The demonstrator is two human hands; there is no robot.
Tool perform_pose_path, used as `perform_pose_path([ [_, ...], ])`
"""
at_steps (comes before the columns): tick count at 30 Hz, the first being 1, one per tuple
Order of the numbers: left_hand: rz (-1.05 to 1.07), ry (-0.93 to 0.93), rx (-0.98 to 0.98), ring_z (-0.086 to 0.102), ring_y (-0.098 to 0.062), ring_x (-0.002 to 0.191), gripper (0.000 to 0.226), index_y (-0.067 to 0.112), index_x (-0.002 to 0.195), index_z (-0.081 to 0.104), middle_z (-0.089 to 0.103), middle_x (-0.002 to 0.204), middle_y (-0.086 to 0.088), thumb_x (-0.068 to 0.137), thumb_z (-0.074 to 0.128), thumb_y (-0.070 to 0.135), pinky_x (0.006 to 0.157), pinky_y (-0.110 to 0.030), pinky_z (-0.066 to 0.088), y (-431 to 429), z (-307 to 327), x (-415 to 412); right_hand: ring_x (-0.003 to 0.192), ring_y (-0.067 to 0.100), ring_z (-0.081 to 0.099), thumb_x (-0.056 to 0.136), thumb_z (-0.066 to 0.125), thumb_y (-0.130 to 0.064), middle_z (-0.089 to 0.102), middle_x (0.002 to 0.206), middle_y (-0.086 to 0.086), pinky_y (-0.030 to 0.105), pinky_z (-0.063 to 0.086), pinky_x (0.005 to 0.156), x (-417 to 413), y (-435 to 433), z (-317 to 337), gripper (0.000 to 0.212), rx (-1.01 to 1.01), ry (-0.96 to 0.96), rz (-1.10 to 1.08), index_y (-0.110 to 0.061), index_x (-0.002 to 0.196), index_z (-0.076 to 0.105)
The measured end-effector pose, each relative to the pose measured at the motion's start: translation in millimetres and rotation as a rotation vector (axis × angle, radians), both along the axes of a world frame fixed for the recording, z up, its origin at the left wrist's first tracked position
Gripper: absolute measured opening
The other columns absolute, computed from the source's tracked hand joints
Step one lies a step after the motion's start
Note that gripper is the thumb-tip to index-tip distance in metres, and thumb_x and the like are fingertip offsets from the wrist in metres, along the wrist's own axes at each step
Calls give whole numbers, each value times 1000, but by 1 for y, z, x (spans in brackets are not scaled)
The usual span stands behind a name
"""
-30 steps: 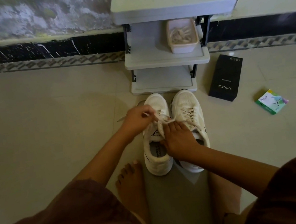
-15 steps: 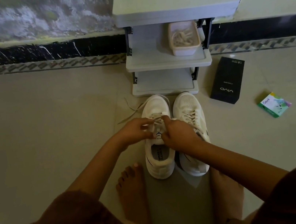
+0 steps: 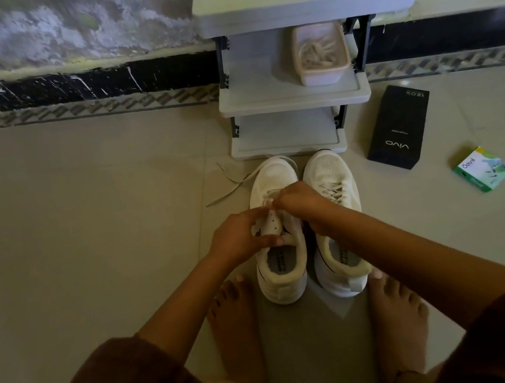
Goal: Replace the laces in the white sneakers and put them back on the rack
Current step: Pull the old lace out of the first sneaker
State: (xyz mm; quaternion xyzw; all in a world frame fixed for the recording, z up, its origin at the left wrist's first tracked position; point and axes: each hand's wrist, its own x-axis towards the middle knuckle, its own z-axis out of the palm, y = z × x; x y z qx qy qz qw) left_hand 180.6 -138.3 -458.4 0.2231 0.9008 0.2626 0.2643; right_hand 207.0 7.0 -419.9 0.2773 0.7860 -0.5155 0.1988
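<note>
Two white sneakers stand side by side on the floor, toes toward the rack (image 3: 293, 100). My left hand (image 3: 238, 237) grips the tongue and eyelet flap of the left sneaker (image 3: 283, 262). My right hand (image 3: 304, 205) is closed on the lace over the same shoe's eyelets. A loose lace end (image 3: 233, 182) trails out across the floor to the left of the toe. The right sneaker (image 3: 329, 179) still shows its lacing, and my right wrist crosses it.
A white tub of laces (image 3: 321, 54) sits on the rack's middle shelf. A black phone box (image 3: 399, 128) and a small green box (image 3: 482, 170) lie on the floor to the right. My bare feet (image 3: 234, 318) flank the shoes' heels.
Both hands have shifted back toward the shoe's tongue. The loose lace end now lies further out on the floor to the left. The view has tilted down a little.
</note>
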Motion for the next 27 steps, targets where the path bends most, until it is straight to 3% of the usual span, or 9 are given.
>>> perform_pose_path([
  [3,-17,62,-47,56,-20,116,76,27,136,46,59,128,-2,70,73,53,84,-28,42,4,0,3,105,29,56,86,57,-10,58,110,15,37,50,90,7,-1,-2,28,29,64,154,-4,113,63],
  [7,-34,29,-88,52,-21,121,81,23,140,42,54,135,-3,72,70,57,92,-34,43,5,0,3,114,27,43,87,53,-34,47,123,9,36,37,91,18,12,-11,39,861,204,576,-23,124,58],
  [12,-44,11,-126,54,-21,118,80,23,141,39,54,134,-3,74,68,57,92,-36,46,6,4,7,108,25,41,87,52,-32,55,113,6,35,30,90,18,7,-13,30,1088,403,665,-17,109,66],
  [14,-42,26,-153,56,-21,113,77,24,138,41,57,130,-3,74,67,58,88,-36,48,9,5,6,107,24,45,87,55,-30,59,108,5,34,33,90,12,6,-11,26,924,406,539,-14,100,70],
  [17,-44,65,-204,58,-20,109,76,26,138,42,59,125,-2,74,67,60,80,-31,45,12,6,5,105,23,59,86,63,-19,68,104,10,34,47,91,3,3,0,17,28,234,-29,-6,93,73],
  [19,-45,76,-218,58,-20,109,76,25,137,43,60,125,-2,74,66,60,77,-29,43,13,5,6,109,25,57,85,64,-16,65,112,10,35,48,93,6,4,-1,17,-232,142,-170,-8,99,71],
  [20,-46,78,-215,59,-20,108,74,25,137,43,60,123,-3,75,65,60,76,-29,42,12,4,7,111,26,56,86,63,-17,64,114,8,36,47,94,8,7,-4,18,-160,137,-94,-11,101,70],
  [23,-37,75,-193,59,-20,104,70,27,133,46,62,119,-3,75,65,61,74,-29,43,11,1,7,111,26,48,86,59,-31,57,117,4,36,39,92,14,17,-12,29,599,186,457,-23,113,66],
  [27,-54,56,-200,57,-21,111,77,25,139,41,58,127,-3,75,65,60,84,-34,47,11,1,6,104,23,47,87,53,-31,58,108,4,32,34,84,16,11,-12,26,997,276,586,-21,106,68],
])
